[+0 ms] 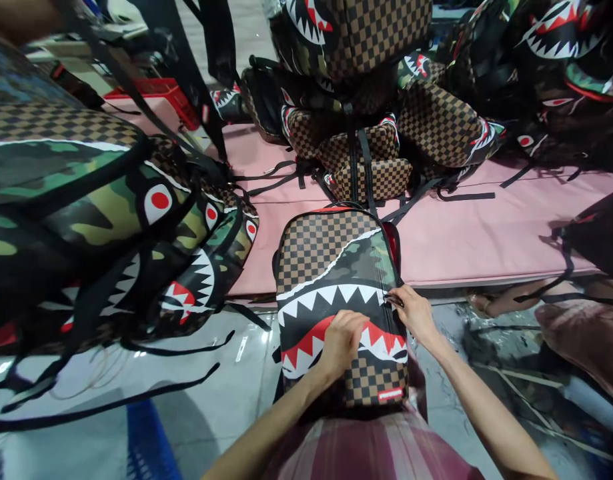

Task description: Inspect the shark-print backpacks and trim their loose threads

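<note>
A backpack [331,257] with brown checks, camouflage and a printed shark mouth stands upright on my lap against the table edge. My left hand [342,340] rests on its front over the red part of the mouth, fingers curled together; anything pinched in them is hidden. At the right side of the front, by the vertical zipper line, my right hand [415,312] is closed on a small dark tool [393,300], too small to make out exactly. Its tip touches or nearly touches the bag beside the white teeth.
A pink table [486,233] runs across behind the bag, with several matching backpacks [441,127] piled on it. More camouflage shark bags [106,200] with loose straps crowd the left. A red crate [171,100] stands behind them. Another person's arm [26,20] shows at upper left.
</note>
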The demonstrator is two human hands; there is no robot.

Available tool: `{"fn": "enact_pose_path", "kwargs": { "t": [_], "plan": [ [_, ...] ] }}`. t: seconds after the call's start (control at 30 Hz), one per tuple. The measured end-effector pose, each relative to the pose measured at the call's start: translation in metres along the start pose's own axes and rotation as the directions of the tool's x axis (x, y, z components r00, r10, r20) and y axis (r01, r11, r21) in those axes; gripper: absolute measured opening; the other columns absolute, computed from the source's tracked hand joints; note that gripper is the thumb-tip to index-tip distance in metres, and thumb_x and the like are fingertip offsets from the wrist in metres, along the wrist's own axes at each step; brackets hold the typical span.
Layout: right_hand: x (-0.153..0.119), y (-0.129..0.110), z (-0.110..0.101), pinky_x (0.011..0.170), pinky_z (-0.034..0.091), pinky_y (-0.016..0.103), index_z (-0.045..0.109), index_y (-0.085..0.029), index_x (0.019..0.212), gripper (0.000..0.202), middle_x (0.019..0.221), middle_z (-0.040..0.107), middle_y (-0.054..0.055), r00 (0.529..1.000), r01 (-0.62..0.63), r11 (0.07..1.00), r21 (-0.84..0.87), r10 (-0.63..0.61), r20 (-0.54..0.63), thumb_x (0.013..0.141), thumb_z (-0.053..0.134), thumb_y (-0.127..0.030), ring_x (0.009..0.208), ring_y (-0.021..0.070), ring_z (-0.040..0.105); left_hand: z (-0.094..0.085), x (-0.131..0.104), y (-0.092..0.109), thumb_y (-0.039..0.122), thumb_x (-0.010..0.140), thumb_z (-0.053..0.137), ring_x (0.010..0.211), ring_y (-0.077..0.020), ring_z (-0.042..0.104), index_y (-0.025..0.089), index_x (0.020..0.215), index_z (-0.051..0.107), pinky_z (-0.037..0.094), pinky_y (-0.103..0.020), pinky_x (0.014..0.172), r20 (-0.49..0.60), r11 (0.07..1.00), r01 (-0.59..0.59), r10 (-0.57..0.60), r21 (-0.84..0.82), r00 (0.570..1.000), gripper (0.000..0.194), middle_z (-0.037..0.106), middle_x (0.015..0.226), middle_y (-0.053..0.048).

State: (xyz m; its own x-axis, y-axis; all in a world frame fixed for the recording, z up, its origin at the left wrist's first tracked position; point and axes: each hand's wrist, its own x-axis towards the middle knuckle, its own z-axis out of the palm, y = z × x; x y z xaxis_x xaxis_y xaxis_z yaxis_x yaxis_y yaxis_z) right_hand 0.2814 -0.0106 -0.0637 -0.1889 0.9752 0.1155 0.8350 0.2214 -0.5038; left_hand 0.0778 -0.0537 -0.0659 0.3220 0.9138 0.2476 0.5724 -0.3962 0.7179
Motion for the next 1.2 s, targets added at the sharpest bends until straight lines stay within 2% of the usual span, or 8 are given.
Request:
{"fn": "enact_pose_path", "kwargs": {
  "t": [0.13,0.2,0.27,0.33,0.43,0.7,0.93,1.2],
  "plan": [
    [0.007,0.008,-0.007,0.062,0.04,0.024,0.064,-0.021,0.089,0.016,0.086,0.066,0.003,0.999,0.014,1.0,0.025,-0.015,0.038,0.086,0.048,-0.021,0.075,0.0161,0.062,-0.002,0.051,-0.009,0.016,0.087,0.046,0.088,-0.0166,0.056,0.018,0.094,0.064,0.046,-0.03,0.08,-0.049,0.999,0.002,0.0,0.047,0.999,0.02,0.067,0.092,-0.004],
    [0.019,0.011,-0.012,0.064,0.041,0.025,0.062,-0.022,0.098,0.021,0.093,0.067,0.003,0.999,-0.042,0.999,0.02,0.042,-0.01,0.086,0.051,-0.036,0.079,0.0183,0.063,-0.008,0.086,-0.016,0.019,0.087,0.049,0.089,-0.0172,0.055,0.019,0.096,0.064,0.044,-0.03,0.08,-0.078,0.99,0.02,-0.009,0.136,0.997,0.018,0.067,0.094,-0.003],
    [0.037,0.015,-0.017,0.064,0.04,0.027,0.053,-0.021,0.115,0.038,0.102,0.066,0.004,0.991,-0.108,0.994,-0.023,0.106,-0.082,0.085,0.052,-0.045,0.082,0.0206,0.063,-0.013,0.12,-0.022,0.022,0.086,0.052,0.091,-0.0179,0.053,0.019,0.1,0.063,0.041,-0.031,0.082,-0.1,0.968,0.037,-0.012,0.248,0.995,0.018,0.065,0.096,-0.003],
    [0.056,0.017,-0.022,0.062,0.039,0.027,0.045,-0.018,0.122,0.044,0.099,0.066,0.006,0.981,-0.149,0.987,-0.06,0.14,-0.133,0.087,0.048,-0.045,0.079,0.0211,0.062,-0.015,0.148,-0.025,0.024,0.085,0.054,0.093,-0.0191,0.052,0.019,0.102,0.061,0.039,-0.033,0.081,-0.101,0.93,0.033,0.004,0.365,0.995,0.019,0.064,0.097,-0.004],
    [0.08,0.017,-0.025,0.062,0.037,0.027,0.051,-0.017,0.114,0.031,0.09,0.065,0.005,0.982,-0.101,0.991,-0.091,0.084,-0.171,0.09,0.045,-0.037,0.077,0.0193,0.06,-0.015,0.173,-0.025,0.027,0.084,0.056,0.092,-0.0201,0.05,0.021,0.101,0.061,0.035,-0.034,0.077,-0.044,0.874,-0.018,0.045,0.486,0.998,0.019,0.062,0.095,-0.004],
    [0.108,0.017,-0.018,0.07,0.033,0.031,0.067,-0.022,0.097,0.019,0.091,0.06,0.005,0.963,0.098,0.981,-0.17,-0.137,-0.234,0.086,0.055,-0.032,0.081,0.0171,0.055,-0.013,0.182,-0.025,0.024,0.09,0.044,0.085,-0.0205,0.047,0.017,0.083,0.06,0.03,-0.035,0.072,0.071,0.781,-0.124,0.103,0.612,0.992,0.018,0.058,0.081,-0.005],
    [0.119,0.021,-0.013,0.067,0.032,0.03,0.069,-0.023,0.094,0.017,0.087,0.06,0.003,0.953,0.165,0.976,-0.144,-0.195,-0.231,0.087,0.054,-0.031,0.076,0.0148,0.055,-0.007,0.184,-0.03,0.019,0.089,0.042,0.082,-0.021,0.045,0.016,0.083,0.057,0.03,-0.035,0.069,0.056,0.75,-0.116,0.105,0.651,0.993,0.017,0.056,0.082,-0.006],
    [0.125,0.019,-0.012,0.065,0.033,0.029,0.068,-0.023,0.093,0.02,0.086,0.06,0.004,0.951,0.214,0.962,-0.169,-0.245,-0.19,0.088,0.051,-0.032,0.073,0.0151,0.056,-0.004,0.185,-0.031,0.014,0.087,0.042,0.081,-0.0206,0.044,0.015,0.083,0.056,0.031,-0.036,0.069,0.053,0.777,-0.106,0.094,0.62,0.994,0.014,0.054,0.082,-0.007]
  ]
}}
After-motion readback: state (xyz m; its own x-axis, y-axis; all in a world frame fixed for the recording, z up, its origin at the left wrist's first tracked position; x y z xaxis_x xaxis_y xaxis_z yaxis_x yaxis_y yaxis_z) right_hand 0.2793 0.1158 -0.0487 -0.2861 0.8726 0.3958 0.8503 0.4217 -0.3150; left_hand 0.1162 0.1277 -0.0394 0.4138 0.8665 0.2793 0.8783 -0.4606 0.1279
